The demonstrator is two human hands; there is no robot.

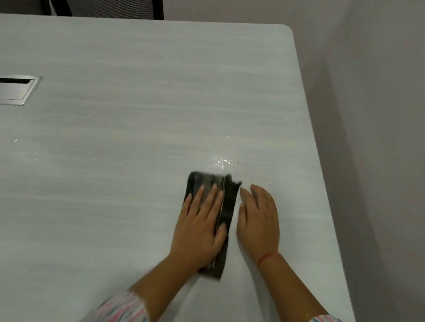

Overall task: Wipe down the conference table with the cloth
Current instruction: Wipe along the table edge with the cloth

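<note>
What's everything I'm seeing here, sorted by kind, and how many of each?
Cloth: 1
Table: 1
Hands: 2, left hand and right hand
Cable hatch: 1
Chair: 1
Total: 6

A mesh chair (109,0) stands near a wall (383,71).

The cloth (228,206) is seen as a dark grey-black piece folded into a long narrow strip, laid flat on the desk (134,132) with its length running away from the near edge. Its left part is covered by the flat left hand (200,224). It is placed toward the desk's right side. The desk is surfaced in pale grey wood grain, with a rounded far-right corner; a wet shine (221,162) is visible just beyond the cloth's far end.
</note>
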